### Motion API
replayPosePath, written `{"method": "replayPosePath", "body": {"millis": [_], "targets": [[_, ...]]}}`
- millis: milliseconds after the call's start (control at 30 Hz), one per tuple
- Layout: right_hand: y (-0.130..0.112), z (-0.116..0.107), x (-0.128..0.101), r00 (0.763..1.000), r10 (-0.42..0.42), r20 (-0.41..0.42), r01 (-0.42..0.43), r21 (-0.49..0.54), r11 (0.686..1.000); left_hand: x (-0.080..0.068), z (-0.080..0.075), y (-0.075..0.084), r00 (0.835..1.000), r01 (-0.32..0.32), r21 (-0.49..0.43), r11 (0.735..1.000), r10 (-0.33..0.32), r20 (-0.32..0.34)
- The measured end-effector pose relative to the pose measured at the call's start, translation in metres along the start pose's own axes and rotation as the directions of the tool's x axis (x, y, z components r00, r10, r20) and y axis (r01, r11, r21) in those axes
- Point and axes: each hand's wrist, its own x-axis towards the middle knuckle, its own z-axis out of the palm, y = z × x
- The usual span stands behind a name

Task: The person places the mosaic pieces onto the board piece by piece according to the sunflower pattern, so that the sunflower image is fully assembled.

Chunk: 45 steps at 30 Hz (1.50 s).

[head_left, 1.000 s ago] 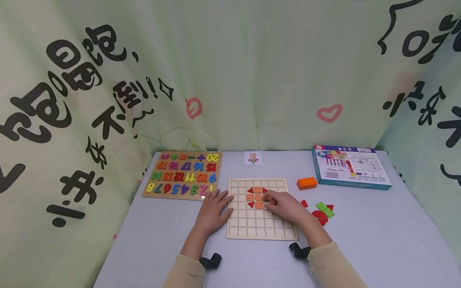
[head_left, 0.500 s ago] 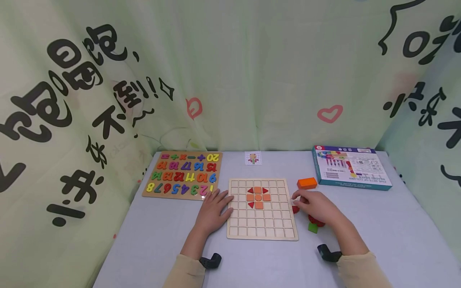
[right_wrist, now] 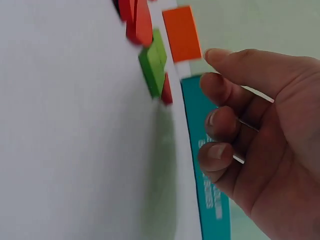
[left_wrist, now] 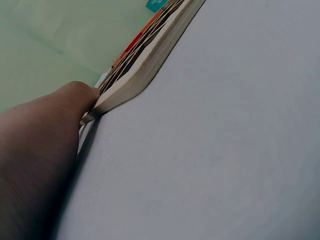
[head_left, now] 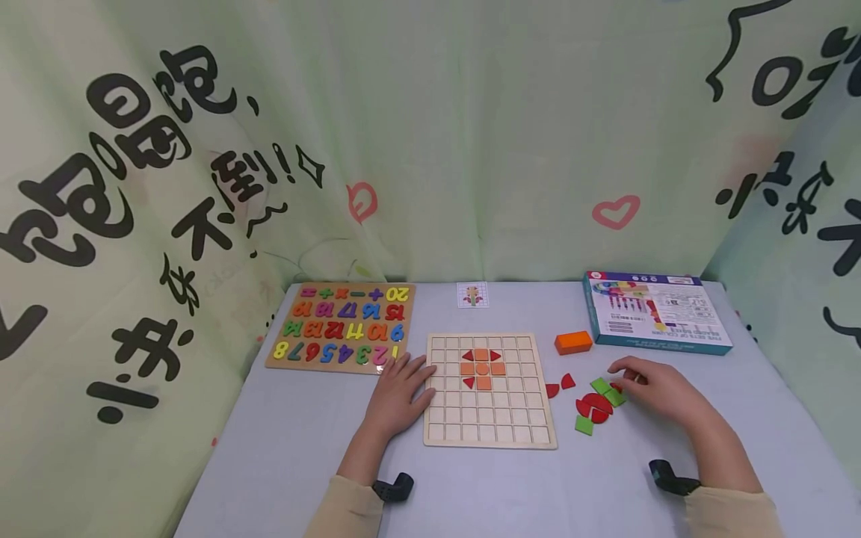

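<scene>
My left hand rests at the left edge of a wooden grid board, its fingers spread and its thumb against the rim. On the grid lie orange squares around an orange round piece, with red triangles at three corners. My right hand hovers at the loose pieces right of the board, fingers loosely bent. Its fingertips are near a small red triangle beside green squares. In the right wrist view, nothing shows between thumb and fingers.
Red pieces and another green square lie nearby. An orange block and a flat box stand behind. A number puzzle lies at the back left, and a small pattern card at the back.
My right hand has moved right, from the board to the loose pieces. An orange square shows right of the round piece, where the fingers were. My left hand has stayed put.
</scene>
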Motion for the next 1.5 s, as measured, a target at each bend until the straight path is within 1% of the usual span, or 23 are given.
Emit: {"method": "replayPosePath", "body": {"millis": [167, 333, 533, 867, 1067, 1200, 1367, 1500], "targets": [[0.020, -0.001, -0.002, 1.000, -0.003, 0.006, 0.003, -0.010, 1.000, 0.000, 0.000, 0.000, 1.000, -0.004, 0.000, 1.000, 0.004, -0.002], [0.028, 0.003, 0.001, 0.999, -0.028, 0.022, 0.029, -0.011, 1.000, 0.000, 0.001, -0.001, 1.000, -0.002, -0.001, 1.000, 0.002, -0.005], [0.029, 0.008, 0.003, 0.998, -0.028, 0.048, 0.029, -0.004, 1.000, 0.000, 0.003, 0.000, 1.000, -0.005, -0.001, 1.000, 0.005, -0.004], [0.029, 0.014, 0.008, 0.999, 0.022, 0.026, -0.022, -0.005, 1.000, 0.000, 0.001, 0.000, 1.000, -0.005, 0.004, 1.000, 0.005, -0.005], [0.029, 0.014, 0.008, 0.999, 0.035, 0.017, -0.035, -0.008, 0.999, 0.000, 0.001, 0.000, 1.000, -0.002, -0.006, 1.000, 0.002, 0.000], [0.029, 0.013, 0.008, 1.000, 0.013, -0.001, -0.013, -0.005, 1.000, 0.000, 0.001, 0.000, 1.000, -0.002, -0.010, 1.000, 0.002, 0.000], [0.029, 0.012, 0.007, 0.998, -0.025, -0.056, 0.025, -0.017, 1.000, 0.000, 0.001, 0.000, 1.000, -0.005, 0.005, 1.000, 0.005, -0.008], [0.027, 0.010, 0.008, 0.997, -0.025, -0.071, 0.024, -0.017, 1.000, 0.000, 0.001, 0.000, 1.000, -0.008, 0.013, 1.000, 0.008, -0.015]]}}
